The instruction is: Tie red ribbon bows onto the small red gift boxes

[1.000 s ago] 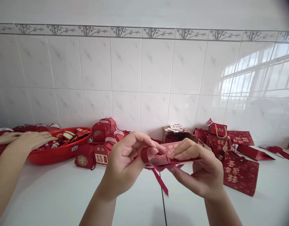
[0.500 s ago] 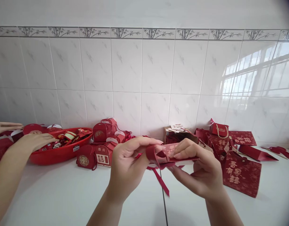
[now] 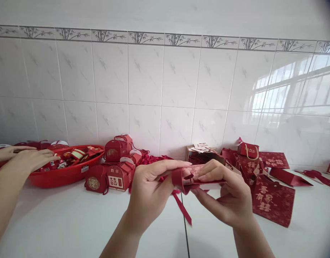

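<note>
Both of my hands are up at the middle, over the table. In my right hand is a red paper gift box with gold print, its thumb below and its fingers on top. My left hand is closed on a wide dark red ribbon, which curls in a loop at the box's left end. A ribbon tail hangs down below the hands. The left fingertips are partly hidden behind the loop, and most of the box is covered by the right fingers.
At the left, another person's hands are over a red basin of wrapped sweets. Finished-looking red boxes stand beside it. An open carton sits near the wall. Red gift bags lie at the right on the white table.
My hands keep their hold on the box and ribbon, with the loop slightly turned. The other person's hands have come closer together by the basin. The view has shifted slightly.
</note>
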### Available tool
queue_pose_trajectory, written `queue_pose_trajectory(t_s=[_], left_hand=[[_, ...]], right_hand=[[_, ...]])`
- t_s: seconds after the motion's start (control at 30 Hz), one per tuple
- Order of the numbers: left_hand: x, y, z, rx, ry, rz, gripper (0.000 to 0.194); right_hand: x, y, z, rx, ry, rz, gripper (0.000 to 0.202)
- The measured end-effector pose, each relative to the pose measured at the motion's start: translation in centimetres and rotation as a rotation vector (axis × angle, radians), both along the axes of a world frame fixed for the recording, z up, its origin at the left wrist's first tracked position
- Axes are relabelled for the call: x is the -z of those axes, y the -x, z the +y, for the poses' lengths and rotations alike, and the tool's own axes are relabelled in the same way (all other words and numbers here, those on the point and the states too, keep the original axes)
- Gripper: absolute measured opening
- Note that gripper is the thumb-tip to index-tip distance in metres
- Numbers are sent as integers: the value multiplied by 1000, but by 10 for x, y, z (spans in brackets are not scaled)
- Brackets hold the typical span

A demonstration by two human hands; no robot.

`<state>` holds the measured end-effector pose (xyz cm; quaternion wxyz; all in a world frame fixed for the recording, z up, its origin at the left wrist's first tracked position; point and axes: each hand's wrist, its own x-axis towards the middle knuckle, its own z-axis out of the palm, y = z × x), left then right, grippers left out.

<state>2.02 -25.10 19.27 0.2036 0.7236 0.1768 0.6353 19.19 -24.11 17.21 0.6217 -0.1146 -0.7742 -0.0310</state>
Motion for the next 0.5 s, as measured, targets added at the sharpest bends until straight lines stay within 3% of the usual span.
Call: queue_pose_trajectory(t_s=[0.5], left_hand=[[0, 8, 0, 154, -55, 143, 20]], right_hand=[[0, -5, -2, -51, 19, 27, 30]])
